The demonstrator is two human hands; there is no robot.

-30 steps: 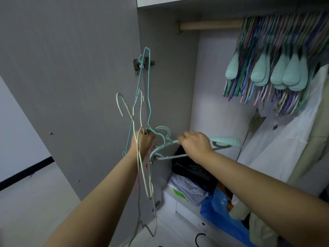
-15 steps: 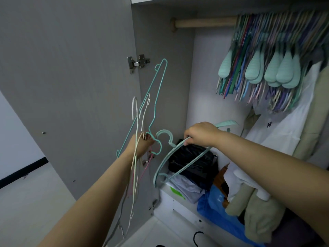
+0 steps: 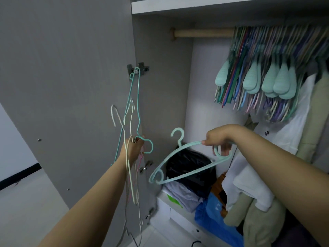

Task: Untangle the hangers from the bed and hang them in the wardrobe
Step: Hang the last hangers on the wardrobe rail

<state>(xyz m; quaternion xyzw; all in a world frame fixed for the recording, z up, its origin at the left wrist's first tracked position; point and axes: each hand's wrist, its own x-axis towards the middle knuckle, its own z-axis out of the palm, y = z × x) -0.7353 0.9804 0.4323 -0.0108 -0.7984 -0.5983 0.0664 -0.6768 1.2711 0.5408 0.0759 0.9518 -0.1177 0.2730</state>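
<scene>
The mint plastic hanger (image 3: 188,164) has come free of the bunch of wire hangers (image 3: 131,132). The right hand (image 3: 219,139) grips it; the left hand (image 3: 132,150) grips the bunch. It probably goes on the wardrobe rail (image 3: 203,32) next.

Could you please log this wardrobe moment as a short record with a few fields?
left hand: grips a bunch of thin wire hangers
right hand: holds one mint plastic hanger, free of the bunch, hook up
rail: bare at its left end, packed with hung hangers to the right
wardrobe door: open
step left: mint hanger not yet on the rail
</scene>
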